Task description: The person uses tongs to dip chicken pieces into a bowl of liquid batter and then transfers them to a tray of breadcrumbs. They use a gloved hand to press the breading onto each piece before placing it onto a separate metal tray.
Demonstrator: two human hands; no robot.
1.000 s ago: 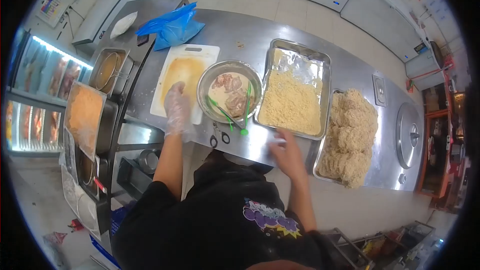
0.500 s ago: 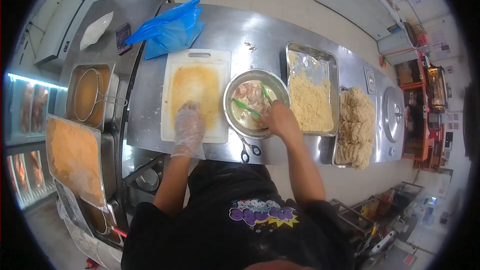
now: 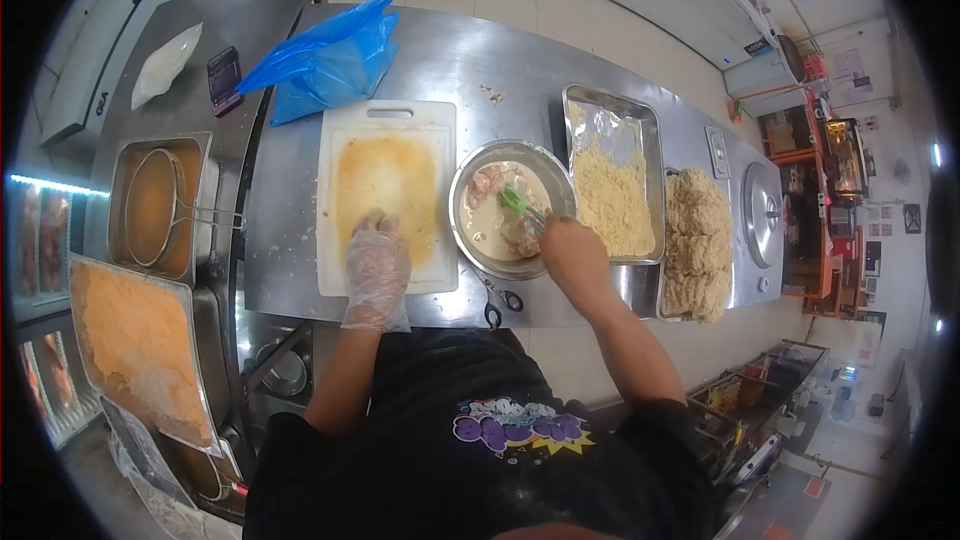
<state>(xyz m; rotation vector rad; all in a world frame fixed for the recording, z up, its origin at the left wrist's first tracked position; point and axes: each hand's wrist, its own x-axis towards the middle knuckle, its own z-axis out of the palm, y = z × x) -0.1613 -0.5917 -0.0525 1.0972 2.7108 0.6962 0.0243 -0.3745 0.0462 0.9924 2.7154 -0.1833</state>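
Observation:
My right hand (image 3: 575,252), bare, is closed around a pair of green-tipped tongs (image 3: 520,204) at the right rim of a metal bowl (image 3: 463,240). The tong tips are close together, down among raw meat pieces (image 3: 487,183) in a pale, creamy batter. To the left, my left hand (image 3: 378,265), in a clear plastic glove, rests on a white cutting board (image 3: 446,130) with an orange-yellow stain, fingers pointing away from me and holding nothing. Scissors (image 3: 494,302) with black handles lie just below the bowl.
Right of the bowl stand a tray of yellowish crumbs (image 3: 618,202) and a tray of coated pieces (image 3: 697,245), then a round lid (image 3: 763,214). A blue plastic bag (image 3: 335,65) and a phone (image 3: 224,80) lie at the back left. Left are a strainer (image 3: 150,205) and an orange-coloured tray (image 3: 145,350).
The tongs' arms were spread wide in the bowl and have now come together over the meat. My left hand stays on the board. The whole view has shifted slightly.

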